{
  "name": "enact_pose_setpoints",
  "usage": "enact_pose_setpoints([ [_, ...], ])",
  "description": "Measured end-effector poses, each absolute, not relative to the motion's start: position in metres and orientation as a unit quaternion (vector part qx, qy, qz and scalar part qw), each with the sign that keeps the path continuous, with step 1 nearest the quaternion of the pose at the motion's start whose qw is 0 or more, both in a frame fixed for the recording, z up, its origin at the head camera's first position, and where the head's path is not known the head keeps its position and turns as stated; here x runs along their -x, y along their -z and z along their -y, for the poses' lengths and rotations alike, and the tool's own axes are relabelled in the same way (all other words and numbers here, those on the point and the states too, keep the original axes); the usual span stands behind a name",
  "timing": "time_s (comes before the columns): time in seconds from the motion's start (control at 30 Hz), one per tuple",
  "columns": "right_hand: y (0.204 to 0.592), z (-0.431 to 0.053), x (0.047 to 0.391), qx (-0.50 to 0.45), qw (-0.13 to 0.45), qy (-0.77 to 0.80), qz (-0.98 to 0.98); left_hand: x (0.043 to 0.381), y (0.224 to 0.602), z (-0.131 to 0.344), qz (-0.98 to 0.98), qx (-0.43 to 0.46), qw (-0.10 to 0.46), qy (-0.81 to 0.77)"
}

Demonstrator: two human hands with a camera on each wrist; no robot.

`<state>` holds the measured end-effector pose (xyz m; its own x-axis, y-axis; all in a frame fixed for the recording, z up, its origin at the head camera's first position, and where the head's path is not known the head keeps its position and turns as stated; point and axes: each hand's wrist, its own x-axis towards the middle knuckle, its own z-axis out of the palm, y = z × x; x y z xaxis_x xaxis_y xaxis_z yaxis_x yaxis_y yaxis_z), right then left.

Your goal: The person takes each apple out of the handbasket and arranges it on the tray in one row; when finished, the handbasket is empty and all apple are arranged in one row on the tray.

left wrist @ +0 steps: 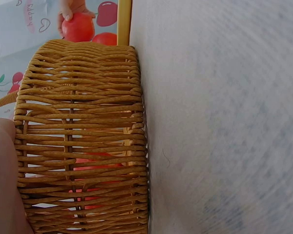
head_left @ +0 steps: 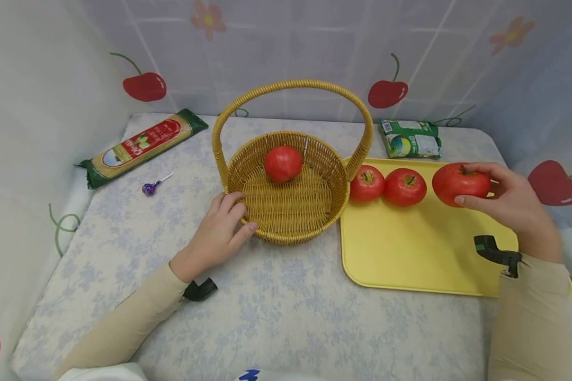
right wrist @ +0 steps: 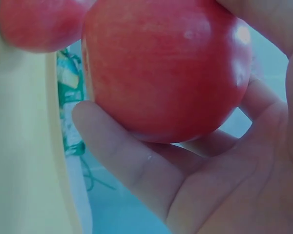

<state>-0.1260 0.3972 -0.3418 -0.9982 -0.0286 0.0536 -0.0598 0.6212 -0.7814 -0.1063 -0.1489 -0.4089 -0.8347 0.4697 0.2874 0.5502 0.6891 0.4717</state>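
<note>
My right hand point(head_left: 510, 198) grips a red apple point(head_left: 459, 184) at the right part of the yellow tray point(head_left: 410, 254). The right wrist view shows the fingers and thumb around the apple point(right wrist: 166, 68), which looks raised off the tray. My left hand point(head_left: 221, 227) holds the near-left rim of a wicker basket point(head_left: 286, 211) with a tall arched handle. Inside the basket lies one apple point(head_left: 283, 164), partly visible through the weave in the left wrist view. Two more apples point(head_left: 405, 187) point(head_left: 367, 184) sit side by side at the tray's back left, beside the basket.
A pack of spaghetti point(head_left: 143, 145) lies at the back left, with a purple-wrapped lollipop point(head_left: 156, 184) in front of it. Behind the tray is a green packet point(head_left: 411, 138). Fabric walls surround the table point(head_left: 286, 312) at the back and sides. The basket handle point(head_left: 297, 84) arches high.
</note>
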Motion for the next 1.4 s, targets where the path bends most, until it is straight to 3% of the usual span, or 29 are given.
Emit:
enact_pose_setpoints([
  [0.93,0.380,-0.412,0.145,0.023,-0.017,-0.381,0.924,0.106,0.409,0.148,0.913,0.283,0.081,0.281],
  [1.4,0.382,-0.408,0.146,0.023,-0.039,-0.372,0.927,0.106,0.408,0.149,0.917,0.278,0.074,0.278],
])
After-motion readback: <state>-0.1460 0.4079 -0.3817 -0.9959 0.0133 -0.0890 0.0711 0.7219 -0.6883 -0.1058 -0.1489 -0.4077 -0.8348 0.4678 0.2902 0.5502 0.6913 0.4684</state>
